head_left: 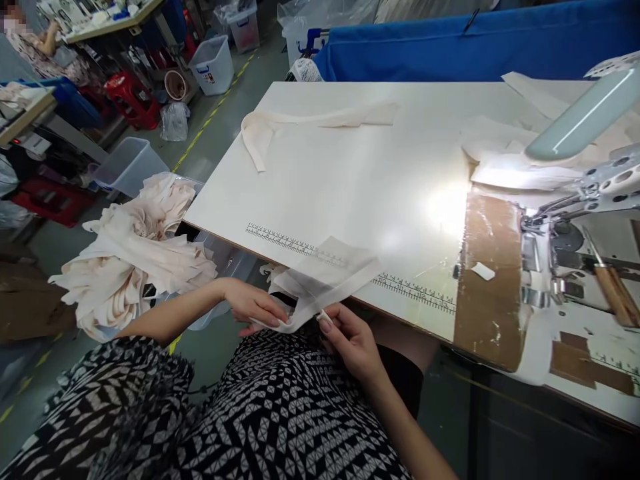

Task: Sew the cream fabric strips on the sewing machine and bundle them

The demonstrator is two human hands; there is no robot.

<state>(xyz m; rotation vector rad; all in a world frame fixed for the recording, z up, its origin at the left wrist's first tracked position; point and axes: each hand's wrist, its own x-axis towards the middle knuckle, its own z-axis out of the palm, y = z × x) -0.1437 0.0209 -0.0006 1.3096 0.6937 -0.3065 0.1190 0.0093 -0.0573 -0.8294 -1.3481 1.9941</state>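
Observation:
A sheer white fabric piece (345, 277) with a folded band along its edge hangs over the table's front edge, partly on the printed ruler. My left hand (257, 308) is closed on the band's left end, above my lap. Thumb and fingers of my right hand (353, 339) pinch together at the band's lower edge; a small white bit shows at the thumb tip. A long cream fabric strip (320, 120) lies curved at the back of the white table (350, 180).
A sewing machine (555, 233) with a lit lamp (585, 117) stands at right, cream pieces (530, 153) behind it. A wooden-handled tool (615, 293) lies beside it. Left of the table, a large heap of cream strips (145, 240) sits over a bin. A blue cloth (450, 47) borders the back.

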